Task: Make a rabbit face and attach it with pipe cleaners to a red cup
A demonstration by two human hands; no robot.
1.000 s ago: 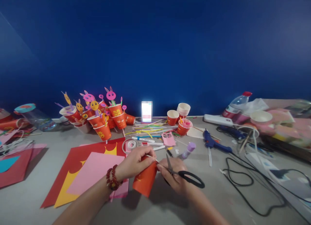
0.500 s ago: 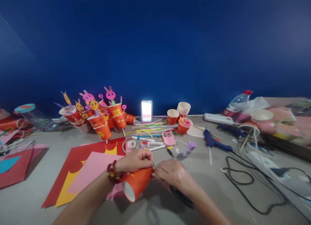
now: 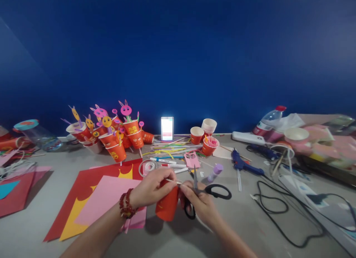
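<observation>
Orange-red paper cup (image 3: 167,206) is gripped at six o'clock in view by the left hand (image 3: 158,185), apparently for steadiness. Scissors (image 3: 196,186) are held at its two o'clock by the right hand (image 3: 200,204), thumb seemingly left free.

Grey desk (image 3: 239,215): red paper sheet (image 3: 86,177) left; red paper cup (image 3: 196,137) upright near back; blue glue gun (image 3: 249,167) right; purple-capped glue stick (image 3: 215,173) nearer middle.
</observation>
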